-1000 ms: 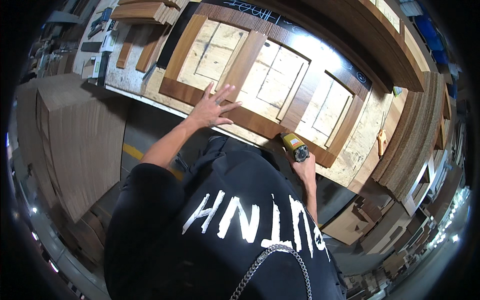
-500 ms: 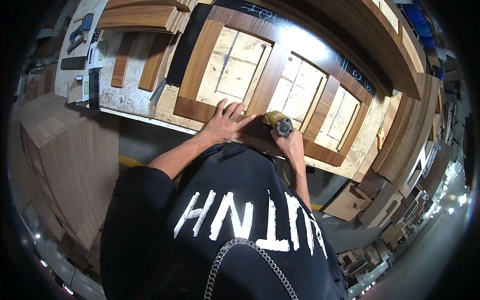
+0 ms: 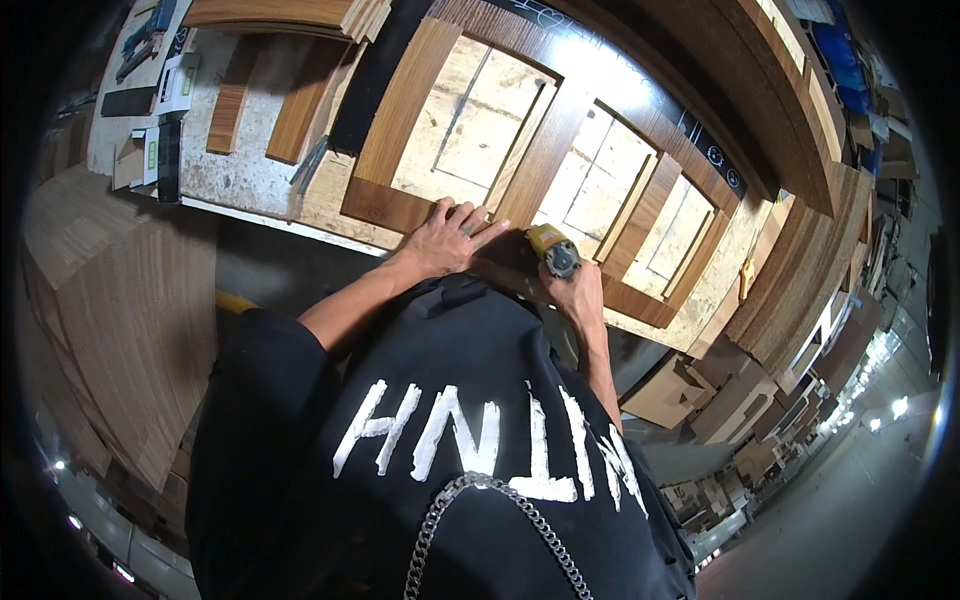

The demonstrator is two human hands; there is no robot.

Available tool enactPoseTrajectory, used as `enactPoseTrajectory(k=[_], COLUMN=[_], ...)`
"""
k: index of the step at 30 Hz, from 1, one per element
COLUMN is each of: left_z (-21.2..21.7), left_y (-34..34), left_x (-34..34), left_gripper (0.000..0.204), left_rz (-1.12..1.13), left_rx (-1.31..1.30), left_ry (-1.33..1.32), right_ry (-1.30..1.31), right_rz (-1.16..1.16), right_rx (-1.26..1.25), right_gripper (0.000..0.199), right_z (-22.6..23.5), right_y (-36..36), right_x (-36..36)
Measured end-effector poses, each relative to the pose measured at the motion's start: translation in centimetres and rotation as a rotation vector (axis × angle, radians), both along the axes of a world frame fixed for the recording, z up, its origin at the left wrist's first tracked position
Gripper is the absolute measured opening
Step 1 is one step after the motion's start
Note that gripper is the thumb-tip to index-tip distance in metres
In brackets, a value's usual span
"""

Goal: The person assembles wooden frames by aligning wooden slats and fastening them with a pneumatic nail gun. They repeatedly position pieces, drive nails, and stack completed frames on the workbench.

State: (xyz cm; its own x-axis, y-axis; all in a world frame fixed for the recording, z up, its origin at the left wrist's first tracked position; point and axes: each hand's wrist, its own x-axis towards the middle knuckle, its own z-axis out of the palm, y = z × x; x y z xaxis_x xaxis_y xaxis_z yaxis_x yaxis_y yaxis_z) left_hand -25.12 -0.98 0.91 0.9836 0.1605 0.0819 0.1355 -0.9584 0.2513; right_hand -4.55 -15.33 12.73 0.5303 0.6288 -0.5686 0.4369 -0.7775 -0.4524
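A brown wood-grain frame (image 3: 405, 90) with three openings lies on the workbench, its near rail running in front of me. My left hand (image 3: 445, 240) rests on that rail, fingers a little bent and apart, thumb reaching toward the joint with an upright. My right hand (image 3: 577, 290) is wrapped around a yellow nail gun (image 3: 547, 237) with a dark grey end cap. The gun's nose points down at the near rail beside the joint; its tip is hidden under the body. Pale thin strips (image 3: 525, 140) stand along one side of each opening.
Loose wood strips (image 3: 232, 95) and small boxes (image 3: 177, 85) lie on the left part of the bench. A long dark panel (image 3: 690, 70) extends behind the frame. Stacked boards (image 3: 120, 320) stand at left, more boards (image 3: 800, 260) at right, with an open carton (image 3: 668, 392) below.
The view has shifted slightly, so the bench sits a bit higher and further left. My left fingers are bent a little more. The nail gun stays at the same joint.
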Motion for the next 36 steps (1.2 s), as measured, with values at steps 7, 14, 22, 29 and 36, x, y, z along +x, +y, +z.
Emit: enactPoseTrajectory(k=[7, 14, 22, 29, 36], left_z=[-0.6, -0.6, -0.6, -1.0, -1.2], left_y=[-0.4, -0.4, -0.4, -0.2, -0.2], left_x=[-0.2, -0.1, 0.0, -0.1, -0.6], left_gripper=[0.094, 0.092, 0.083, 0.069, 0.057], left_rz=[0.025, 0.03, 0.045, 0.036, 0.034], left_rx=[-0.075, -0.081, -0.064, -0.063, -0.093], left_ry=[-0.03, -0.047, -0.092, -0.124, -0.176], right_ry=[0.065, 0.068, 0.02, 0.047, 0.051], right_rz=[0.191, 0.214, 0.198, 0.209, 0.284], right_rx=[0.03, 0.093, 0.081, 0.069, 0.07], right_gripper=[0.042, 0.047, 0.043, 0.038, 0.037], right_z=[-0.1, -0.9, -0.7, 0.6, -0.7], right_y=[-2.1, -1.7, -1.3, -0.1, 0.3], right_x=[0.5, 0.4, -0.1, 0.1, -0.5])
